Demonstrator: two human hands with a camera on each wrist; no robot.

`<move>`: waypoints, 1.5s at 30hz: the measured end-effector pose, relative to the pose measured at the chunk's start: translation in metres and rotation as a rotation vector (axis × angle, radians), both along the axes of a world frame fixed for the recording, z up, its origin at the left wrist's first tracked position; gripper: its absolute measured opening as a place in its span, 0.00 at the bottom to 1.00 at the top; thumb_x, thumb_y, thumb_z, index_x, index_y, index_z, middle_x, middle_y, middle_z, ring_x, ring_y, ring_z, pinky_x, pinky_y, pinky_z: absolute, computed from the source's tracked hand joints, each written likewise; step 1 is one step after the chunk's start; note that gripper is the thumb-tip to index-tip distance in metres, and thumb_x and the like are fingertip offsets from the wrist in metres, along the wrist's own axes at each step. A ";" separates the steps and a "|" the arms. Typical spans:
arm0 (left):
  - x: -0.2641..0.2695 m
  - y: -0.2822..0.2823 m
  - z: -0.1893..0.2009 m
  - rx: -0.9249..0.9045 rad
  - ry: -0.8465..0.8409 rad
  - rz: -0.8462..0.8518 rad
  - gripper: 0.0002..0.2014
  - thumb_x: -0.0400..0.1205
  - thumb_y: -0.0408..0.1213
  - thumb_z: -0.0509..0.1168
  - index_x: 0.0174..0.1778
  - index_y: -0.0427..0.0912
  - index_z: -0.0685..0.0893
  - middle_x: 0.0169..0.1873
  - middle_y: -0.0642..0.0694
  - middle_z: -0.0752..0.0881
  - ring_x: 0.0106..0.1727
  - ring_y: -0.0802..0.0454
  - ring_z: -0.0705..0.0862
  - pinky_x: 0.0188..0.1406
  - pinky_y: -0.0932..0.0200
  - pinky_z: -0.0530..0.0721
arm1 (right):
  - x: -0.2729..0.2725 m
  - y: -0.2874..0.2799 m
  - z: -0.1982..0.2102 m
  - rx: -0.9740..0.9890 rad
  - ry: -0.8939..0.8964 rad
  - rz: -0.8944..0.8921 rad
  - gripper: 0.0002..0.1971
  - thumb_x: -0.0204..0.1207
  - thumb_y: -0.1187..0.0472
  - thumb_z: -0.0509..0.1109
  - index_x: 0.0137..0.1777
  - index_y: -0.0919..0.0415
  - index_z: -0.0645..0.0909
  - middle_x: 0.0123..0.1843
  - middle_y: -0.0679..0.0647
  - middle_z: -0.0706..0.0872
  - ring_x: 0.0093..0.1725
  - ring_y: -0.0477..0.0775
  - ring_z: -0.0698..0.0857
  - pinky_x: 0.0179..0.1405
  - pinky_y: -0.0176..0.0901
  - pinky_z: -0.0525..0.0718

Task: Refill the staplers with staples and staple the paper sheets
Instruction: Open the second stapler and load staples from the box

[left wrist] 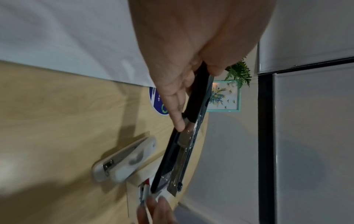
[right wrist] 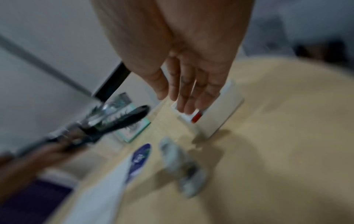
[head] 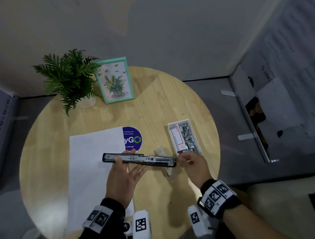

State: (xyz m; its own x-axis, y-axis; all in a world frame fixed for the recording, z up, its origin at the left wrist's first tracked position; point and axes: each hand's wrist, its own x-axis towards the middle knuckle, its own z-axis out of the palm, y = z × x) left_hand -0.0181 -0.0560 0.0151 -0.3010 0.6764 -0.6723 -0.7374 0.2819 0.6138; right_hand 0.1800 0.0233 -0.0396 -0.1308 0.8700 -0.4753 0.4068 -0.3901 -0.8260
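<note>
My left hand point(head: 123, 157) holds a long black stapler point(head: 139, 159) swung open flat above the table, pinched between thumb and index finger while the other fingers spread below it. Its metal staple channel point(left wrist: 182, 159) faces up. A pale grey stapler point(head: 164, 157) lies on the table, partly hidden behind the black one. My right hand point(right wrist: 184, 104) hovers with straight fingers over the near end of a white box point(head: 198, 146) of loose staples and a red-and-white staple pack point(head: 178, 138). It holds nothing that I can see. White paper sheets point(head: 93, 165) lie at the left.
The round wooden table point(head: 151, 104) carries a potted fern point(head: 68, 78) and a teal picture frame point(head: 114, 81) at the back. A blue round sticker point(head: 133, 139) peeks out beside the paper. Grey panels wall in the sides.
</note>
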 end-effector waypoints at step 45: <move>-0.004 0.002 0.021 0.159 -0.111 0.147 0.20 0.87 0.49 0.51 0.61 0.41 0.80 0.62 0.44 0.88 0.61 0.38 0.87 0.59 0.45 0.87 | -0.021 0.017 0.052 0.602 0.061 0.397 0.09 0.65 0.67 0.81 0.45 0.58 0.91 0.42 0.50 0.92 0.44 0.47 0.88 0.48 0.35 0.85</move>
State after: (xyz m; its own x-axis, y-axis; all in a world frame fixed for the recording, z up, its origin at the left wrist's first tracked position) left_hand -0.0226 -0.0543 0.0360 -0.3347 0.7303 -0.5955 -0.8286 0.0728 0.5550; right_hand 0.1588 0.0401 0.0124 -0.5019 0.8603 0.0897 0.3698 0.3072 -0.8769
